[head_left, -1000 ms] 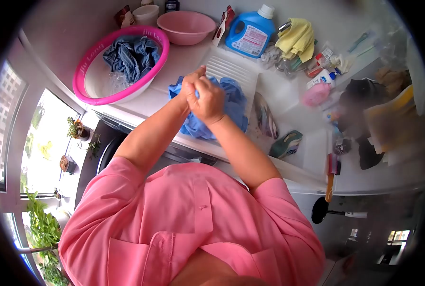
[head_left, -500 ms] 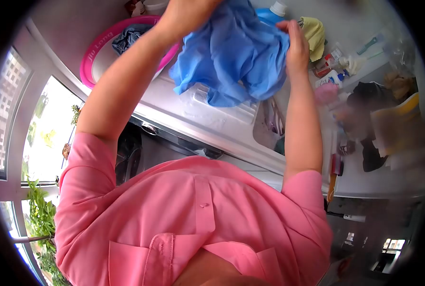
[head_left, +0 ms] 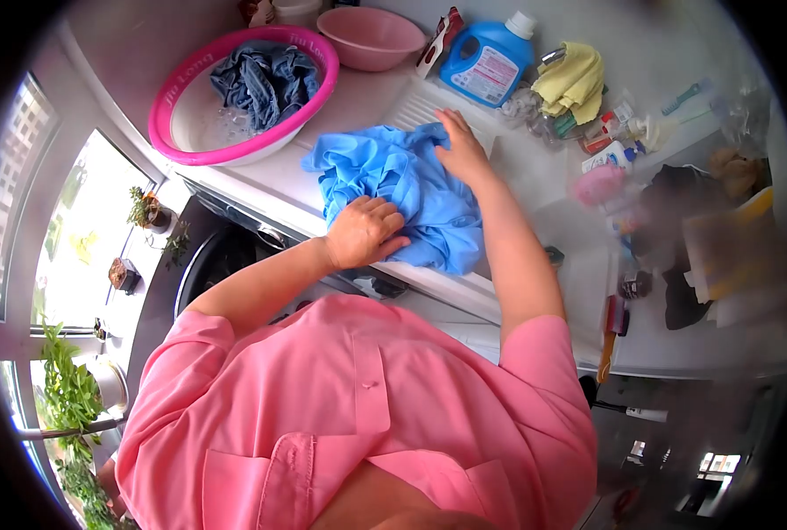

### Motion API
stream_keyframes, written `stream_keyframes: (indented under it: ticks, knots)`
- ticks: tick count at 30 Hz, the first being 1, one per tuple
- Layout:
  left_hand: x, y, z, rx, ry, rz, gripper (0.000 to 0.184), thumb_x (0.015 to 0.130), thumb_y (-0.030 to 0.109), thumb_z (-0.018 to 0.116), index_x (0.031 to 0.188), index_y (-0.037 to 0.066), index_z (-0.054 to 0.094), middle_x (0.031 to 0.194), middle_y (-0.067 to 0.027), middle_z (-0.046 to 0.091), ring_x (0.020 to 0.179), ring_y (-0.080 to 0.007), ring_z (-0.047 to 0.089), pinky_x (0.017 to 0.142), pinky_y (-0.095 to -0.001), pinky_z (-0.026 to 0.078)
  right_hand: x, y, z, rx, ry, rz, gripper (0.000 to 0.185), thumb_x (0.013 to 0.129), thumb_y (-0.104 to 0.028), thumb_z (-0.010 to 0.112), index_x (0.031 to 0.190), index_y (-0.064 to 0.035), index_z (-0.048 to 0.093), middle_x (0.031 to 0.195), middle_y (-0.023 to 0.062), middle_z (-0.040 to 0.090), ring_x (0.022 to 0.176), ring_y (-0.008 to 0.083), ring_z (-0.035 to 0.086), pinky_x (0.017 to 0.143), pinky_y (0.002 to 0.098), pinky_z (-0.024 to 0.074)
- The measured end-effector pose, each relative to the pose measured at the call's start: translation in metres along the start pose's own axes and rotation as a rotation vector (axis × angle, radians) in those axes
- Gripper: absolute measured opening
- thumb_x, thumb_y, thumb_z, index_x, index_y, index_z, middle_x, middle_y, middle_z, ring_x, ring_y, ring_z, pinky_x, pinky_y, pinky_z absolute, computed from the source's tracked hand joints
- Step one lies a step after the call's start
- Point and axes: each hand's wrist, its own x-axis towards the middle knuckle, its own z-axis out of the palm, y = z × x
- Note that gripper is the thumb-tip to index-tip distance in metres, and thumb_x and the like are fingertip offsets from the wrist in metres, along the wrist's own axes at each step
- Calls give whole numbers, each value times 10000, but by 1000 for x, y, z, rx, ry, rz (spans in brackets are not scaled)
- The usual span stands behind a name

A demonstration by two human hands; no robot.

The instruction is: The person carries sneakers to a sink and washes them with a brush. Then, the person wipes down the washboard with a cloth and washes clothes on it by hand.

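Observation:
A crumpled blue cloth garment lies bunched on the white counter with a ribbed washboard surface, partly covering the ribs. My left hand is closed on the near left part of the cloth, its fingers curled into the fabric. At the far right edge of the bundle, my right hand has its fingers stretched out, touching the cloth. Whether some fabric is pinched under its thumb is hard to see.
Left of the cloth stands a pink-rimmed basin with wet jeans in it. Behind are a pink bowl and a blue detergent bottle. A yellow cloth and a brush lie to the right.
The blue garment has come down from being held up and spread, and now lies bunched on the counter. My left hand moved down toward me; my right hand moved left.

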Motion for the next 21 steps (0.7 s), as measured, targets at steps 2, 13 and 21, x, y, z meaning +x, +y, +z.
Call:
stream_keyframes:
  ticks: [2, 13, 21]
  knots:
    - [0, 9, -14, 17, 119, 73, 228, 756, 285, 676, 829, 85, 594, 894, -66, 556, 840, -241, 546, 795, -370, 428, 14, -4, 12, -87, 9, -89, 455, 785, -139, 607, 1220, -37, 523, 1217, 195, 556, 1164, 347, 504, 1091, 399, 271]
    - [19, 16, -23, -545, -191, -408, 366, 901, 164, 517, 1233, 15, 480, 849, -201, 623, 670, -307, 627, 622, -398, 484, 63, -108, -131, 158, 391, -240, 159, 819, -171, 624, 935, -63, 613, 812, 129, 650, 739, 304, 632, 651, 356, 491]
    - [158, -49, -64, -1221, 184, -543, 405, 901, 215, 521, 1244, 6, 476, 831, -150, 650, 580, -244, 626, 576, -353, 511, -33, -168, -213, -351, 561, -711, 256, 747, -189, 722, 943, -52, 632, 686, 61, 532, 537, 224, 502, 461, 314, 407]
